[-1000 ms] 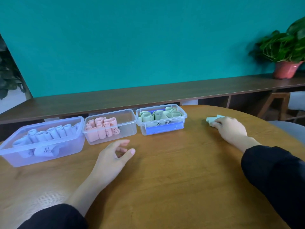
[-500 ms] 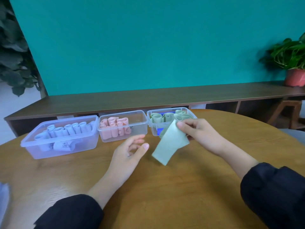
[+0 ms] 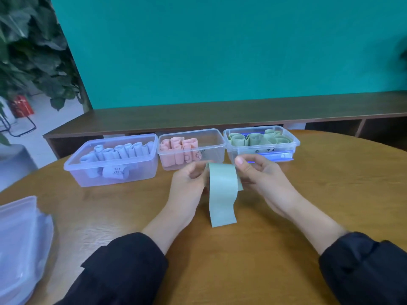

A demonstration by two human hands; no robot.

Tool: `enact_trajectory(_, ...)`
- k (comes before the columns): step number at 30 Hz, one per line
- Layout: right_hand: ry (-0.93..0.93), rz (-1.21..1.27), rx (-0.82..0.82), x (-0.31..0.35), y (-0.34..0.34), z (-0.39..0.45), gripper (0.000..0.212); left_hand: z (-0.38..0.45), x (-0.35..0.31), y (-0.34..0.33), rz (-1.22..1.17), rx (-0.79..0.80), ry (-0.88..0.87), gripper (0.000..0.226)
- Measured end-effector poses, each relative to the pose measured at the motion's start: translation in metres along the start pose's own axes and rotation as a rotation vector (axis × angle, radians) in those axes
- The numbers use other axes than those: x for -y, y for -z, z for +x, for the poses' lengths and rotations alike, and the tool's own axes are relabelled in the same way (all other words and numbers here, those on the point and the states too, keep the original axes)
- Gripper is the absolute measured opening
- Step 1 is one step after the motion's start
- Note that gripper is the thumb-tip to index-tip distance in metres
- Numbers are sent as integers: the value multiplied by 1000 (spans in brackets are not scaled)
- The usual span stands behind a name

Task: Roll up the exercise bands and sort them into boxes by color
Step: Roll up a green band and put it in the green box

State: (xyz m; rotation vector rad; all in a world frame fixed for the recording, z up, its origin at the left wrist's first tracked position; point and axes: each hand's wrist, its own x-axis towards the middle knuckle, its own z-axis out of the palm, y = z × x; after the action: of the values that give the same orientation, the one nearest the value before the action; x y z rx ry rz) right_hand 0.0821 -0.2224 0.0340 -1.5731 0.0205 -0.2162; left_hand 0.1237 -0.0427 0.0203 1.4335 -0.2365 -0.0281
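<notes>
Along the table's far edge, left box [image 3: 111, 160] holding blue rolls, middle box [image 3: 191, 148] pink rolls, right box [image 3: 261, 142] green rolls, left hand [image 3: 189, 183] and right hand [image 3: 259, 177] both pinching a green band [image 3: 222, 192] nearer.

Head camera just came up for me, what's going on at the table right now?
A person is holding a green band up by its top edge, left hand and right hand pinching either side, with the rest hanging down to the table. It is not rolled yet. Behind it stand three clear boxes: the left box holds pale blue rolls, the middle box pink rolls, the right box green rolls.
</notes>
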Motion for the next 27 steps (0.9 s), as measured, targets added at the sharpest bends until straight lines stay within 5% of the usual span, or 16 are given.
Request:
enact_trajectory(7,-130,-73,267,0,-11,-10,51,2,-1,9,84,-82,-80,18)
enact_trajectory(20,-106,74,184,4,-9,-8,58,3,-9,13,131,-101,-182,17)
enact_trajectory(27,-37,61,175,3,-16,-11,37,1,-9,13,265,-40,-208,21)
